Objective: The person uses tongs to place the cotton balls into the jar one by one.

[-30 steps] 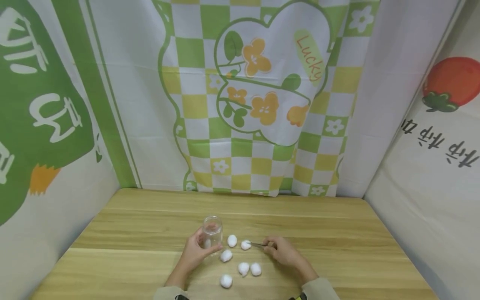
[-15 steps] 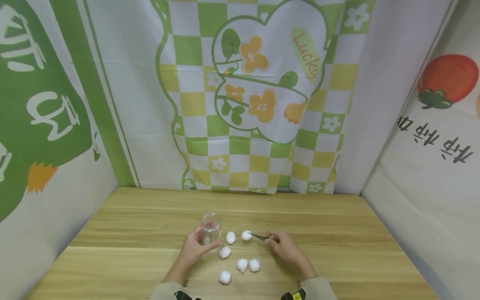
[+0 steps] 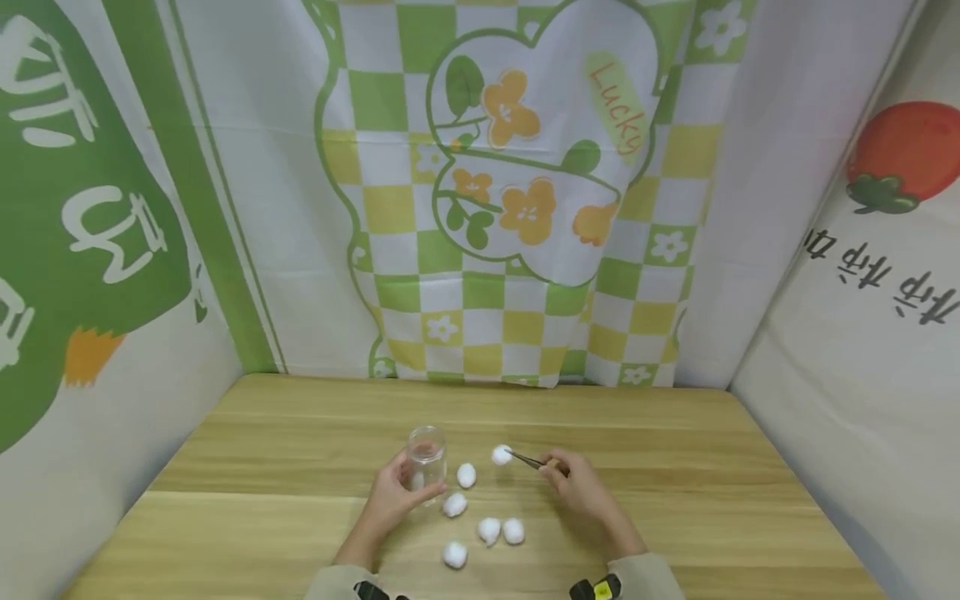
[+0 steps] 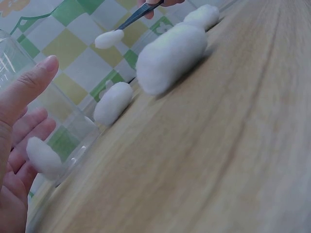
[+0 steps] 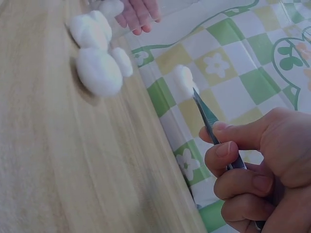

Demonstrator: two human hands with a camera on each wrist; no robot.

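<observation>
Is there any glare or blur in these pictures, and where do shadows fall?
Left wrist view: pale glints on the clear jar, the tabletop looking blurry; right wrist view: a soft shadow beside the nearest cotton ball; head view: even light, no strong glare.

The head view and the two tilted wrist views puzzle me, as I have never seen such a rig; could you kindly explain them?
There is no machine here, only a person working barehanded. The wide picture comes from a camera worn on the head, looking forward and down; the two close-ups come from cameras worn on the wrists, and in those the wood-grain table looks slanted. Five white cotton balls lie on it. The left hand has a clear jar in its grip, with another cotton ball visible inside. The right hand holds tweezers, whose tips pinch one more cotton ball, clear of the table.
</observation>
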